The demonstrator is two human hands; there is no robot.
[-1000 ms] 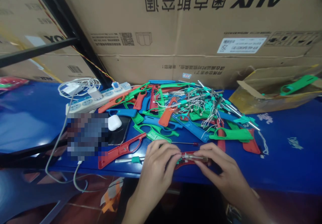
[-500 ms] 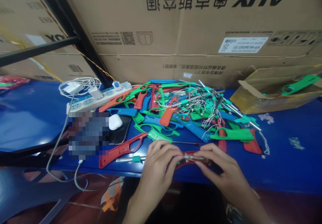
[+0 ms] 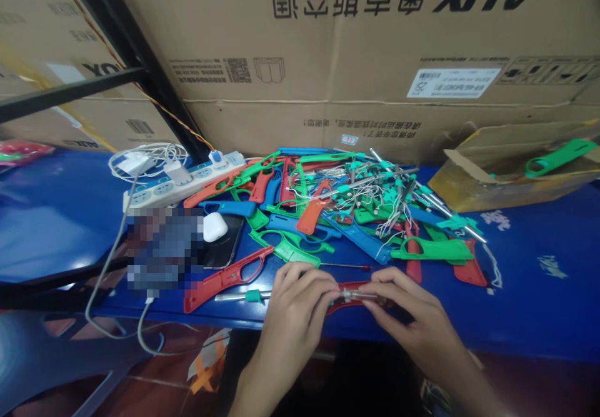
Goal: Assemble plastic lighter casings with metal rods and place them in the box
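Observation:
A red lighter shell half (image 3: pixel 347 309) is between my two hands near the table's front edge. A clear part, like a small fuel tank (image 3: pixel 362 296), lies along it. My left hand (image 3: pixel 297 307) is closed on the shell's left end, its fingertips at a small whitish fitting. My right hand (image 3: pixel 415 311) pinches the right end, thumb and fingers on the clear part and shell. To the left, a metal lighter tube (image 3: pixel 230 297) with a green piece sticks out from behind my left hand. Another red shell half (image 3: pixel 220 279) lies farther left.
Behind my hands is a heap of coloured lighter shells (image 3: pixel 359 236) and metal tubes with white wires. A thin screwdriver (image 3: pixel 349 266) lies in front of it. A power strip (image 3: pixel 187 179), phone and white earbud case (image 3: pixel 214 227) are left; an open carton (image 3: pixel 510 185) is right.
The fingers of my right hand have shifted slightly over the clear part, and less of its right end shows. My left hand and the things on the table look the same.

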